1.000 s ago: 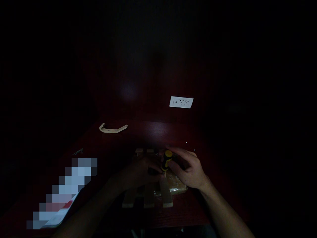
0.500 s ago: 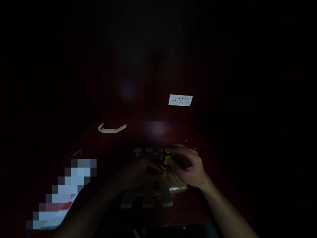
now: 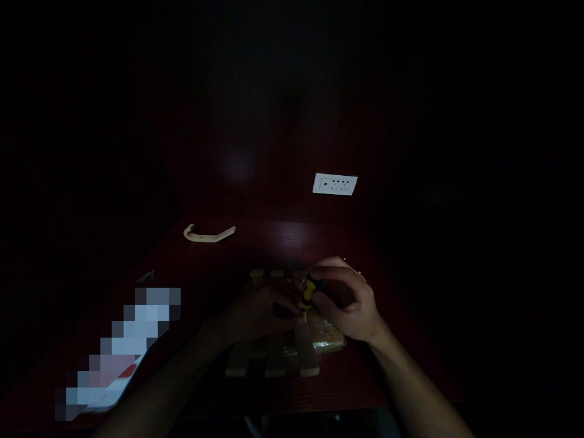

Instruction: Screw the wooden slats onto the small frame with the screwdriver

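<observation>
My right hand (image 3: 353, 301) grips a short yellow-and-black screwdriver (image 3: 309, 292), tilted with its lower end toward a wooden slat (image 3: 305, 350). My left hand (image 3: 260, 310) lies across the slatted wooden piece, its thumb and fingertips drawn together beside the screwdriver's lower end. Whatever they pinch is too dark and small to make out. Three pale slats show, including a middle slat (image 3: 275, 359) and a left slat (image 3: 238, 359). Beneath them, toward the right, sits a brownish block in shiny clear wrap (image 3: 331, 340).
A curved wooden piece (image 3: 210, 236) lies at the back left of the dark red table (image 3: 283, 234). Thin metal pieces (image 3: 146, 277) and a partly blurred paper sheet (image 3: 109, 392) are at left. Small bright bits lie beyond my right hand. A white socket (image 3: 335, 184) is on the back panel.
The screwdriver and my right hand have turned slightly, its top leaning more to the right. The whole view has shifted a little; my left hand stays at the slats.
</observation>
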`<state>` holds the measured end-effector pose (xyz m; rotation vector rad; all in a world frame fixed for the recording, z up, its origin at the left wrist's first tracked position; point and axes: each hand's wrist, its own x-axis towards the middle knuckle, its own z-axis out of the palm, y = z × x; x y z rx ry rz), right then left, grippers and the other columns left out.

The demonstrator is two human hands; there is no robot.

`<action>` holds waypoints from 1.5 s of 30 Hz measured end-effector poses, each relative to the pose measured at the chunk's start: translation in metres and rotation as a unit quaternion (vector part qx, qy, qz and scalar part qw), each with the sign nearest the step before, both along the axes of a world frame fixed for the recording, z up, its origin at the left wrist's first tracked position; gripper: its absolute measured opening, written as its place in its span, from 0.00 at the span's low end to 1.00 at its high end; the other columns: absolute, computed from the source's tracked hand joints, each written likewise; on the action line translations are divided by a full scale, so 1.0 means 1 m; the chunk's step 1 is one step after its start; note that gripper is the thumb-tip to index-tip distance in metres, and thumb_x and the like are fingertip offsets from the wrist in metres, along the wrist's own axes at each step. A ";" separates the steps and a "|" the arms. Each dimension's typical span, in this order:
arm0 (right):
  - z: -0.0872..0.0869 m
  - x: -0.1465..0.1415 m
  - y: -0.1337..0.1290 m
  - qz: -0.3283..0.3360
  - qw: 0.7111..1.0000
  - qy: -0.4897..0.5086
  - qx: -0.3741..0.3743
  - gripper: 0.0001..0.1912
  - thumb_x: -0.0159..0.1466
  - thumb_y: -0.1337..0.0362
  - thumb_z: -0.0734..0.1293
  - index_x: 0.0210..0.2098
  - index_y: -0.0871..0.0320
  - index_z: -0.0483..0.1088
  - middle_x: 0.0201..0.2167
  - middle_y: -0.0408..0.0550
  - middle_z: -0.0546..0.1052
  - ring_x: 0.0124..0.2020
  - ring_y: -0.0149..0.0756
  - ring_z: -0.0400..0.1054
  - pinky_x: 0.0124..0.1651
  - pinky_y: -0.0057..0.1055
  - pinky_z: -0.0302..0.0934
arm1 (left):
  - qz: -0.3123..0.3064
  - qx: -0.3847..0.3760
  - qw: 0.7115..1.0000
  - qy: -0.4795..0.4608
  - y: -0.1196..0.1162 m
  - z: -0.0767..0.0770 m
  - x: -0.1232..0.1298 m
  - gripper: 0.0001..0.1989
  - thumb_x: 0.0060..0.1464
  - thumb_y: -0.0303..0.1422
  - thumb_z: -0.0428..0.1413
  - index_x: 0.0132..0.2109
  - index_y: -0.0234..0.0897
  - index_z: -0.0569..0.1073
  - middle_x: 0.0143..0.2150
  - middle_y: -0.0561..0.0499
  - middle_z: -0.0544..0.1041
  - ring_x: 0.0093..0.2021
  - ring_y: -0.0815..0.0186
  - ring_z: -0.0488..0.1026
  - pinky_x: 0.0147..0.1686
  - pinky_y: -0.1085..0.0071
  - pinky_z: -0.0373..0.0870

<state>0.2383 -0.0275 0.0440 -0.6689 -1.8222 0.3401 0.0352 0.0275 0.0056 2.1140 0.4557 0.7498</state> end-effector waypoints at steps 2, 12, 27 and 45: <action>-0.001 0.000 -0.001 0.007 1.000 -0.002 -0.013 0.20 0.62 0.74 0.65 0.52 0.52 0.70 0.47 0.52 0.76 0.46 0.40 0.73 0.44 0.40 0.71 | -0.005 -0.006 1.000 -0.009 0.000 0.001 0.000 0.05 0.52 0.32 0.64 0.39 0.44 0.81 0.46 0.51 0.81 0.49 0.63 0.76 0.50 0.64 0.74; 0.002 -0.002 -0.002 0.002 1.000 -0.002 0.016 0.19 0.60 0.75 0.68 0.49 0.53 0.73 0.43 0.50 0.77 0.41 0.37 0.73 0.40 0.35 0.70 | 0.002 -0.001 1.000 -0.011 -0.001 0.001 0.000 0.06 0.52 0.32 0.64 0.39 0.41 0.81 0.44 0.51 0.82 0.46 0.63 0.78 0.49 0.66 0.74; 0.002 -0.002 -0.005 0.026 0.999 0.021 0.003 0.21 0.62 0.78 0.65 0.50 0.53 0.73 0.46 0.50 0.78 0.46 0.38 0.74 0.44 0.37 0.71 | 0.001 0.009 1.000 -0.016 -0.001 0.003 0.001 0.05 0.51 0.32 0.65 0.38 0.42 0.81 0.43 0.51 0.82 0.46 0.64 0.77 0.50 0.64 0.74; 0.003 -0.002 -0.003 0.063 0.997 0.039 0.002 0.20 0.61 0.78 0.66 0.49 0.53 0.73 0.43 0.50 0.77 0.44 0.39 0.74 0.43 0.38 0.72 | 0.006 0.014 1.000 -0.006 0.001 0.001 -0.001 0.07 0.49 0.29 0.66 0.38 0.42 0.82 0.47 0.51 0.81 0.47 0.63 0.77 0.49 0.65 0.74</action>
